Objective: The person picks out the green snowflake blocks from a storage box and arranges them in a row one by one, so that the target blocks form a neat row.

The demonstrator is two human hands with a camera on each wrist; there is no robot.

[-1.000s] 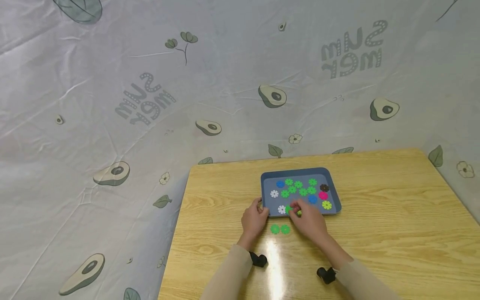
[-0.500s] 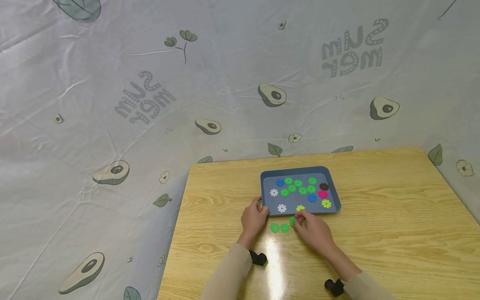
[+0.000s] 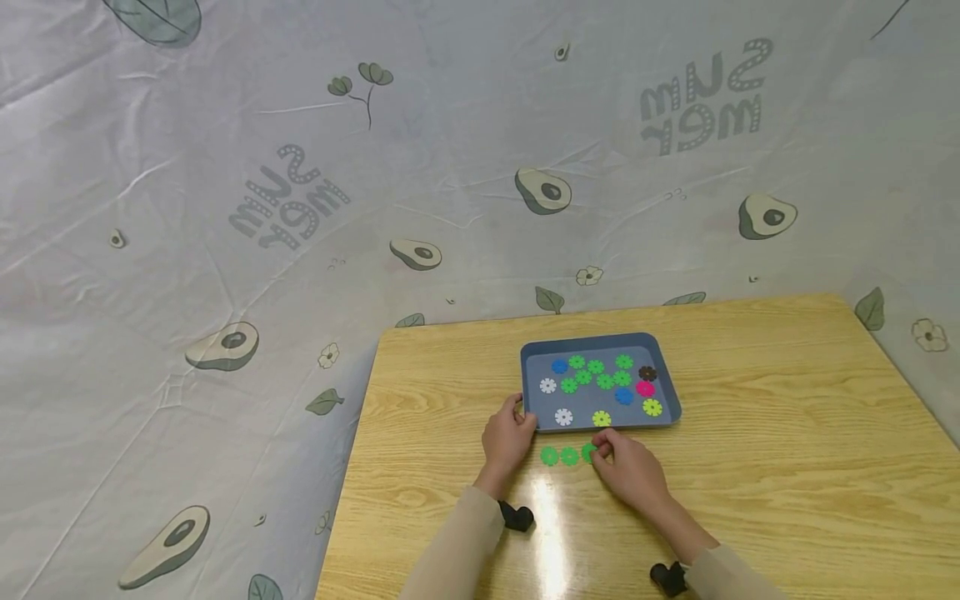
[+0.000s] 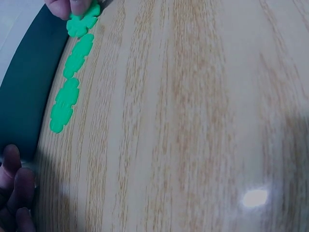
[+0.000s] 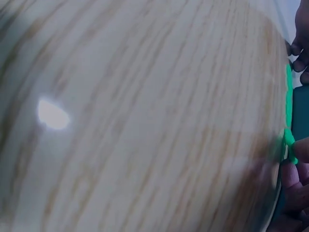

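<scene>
My left hand (image 3: 508,437) grips the front left corner of a blue-grey tray (image 3: 534,407), with the thumb near the front rim. Just in front of the tray, my right hand (image 3: 633,473) pinches a green notched plastic disc (image 3: 588,452) between thumb and fingertips. That disc (image 4: 82,23) appears slightly tilted in the left wrist view. To its left, two more green discs, a middle one (image 3: 570,456) and a left one (image 3: 550,456), lie flat on the table in a row. Part of the pinched disc is hidden by the fingers.
Inside the tray lie several green discs (image 3: 596,367), two blue, two white, two yellow (image 3: 602,418), a pink (image 3: 645,389) and a brown one (image 3: 647,373). The wooden table (image 3: 780,400) extends on both sides. A patterned cloth (image 3: 465,167) hangs behind it.
My right hand has carried a green disc from the tray's front area over the near rim down to the right end of the row. My left hand has stayed on the tray corner.
</scene>
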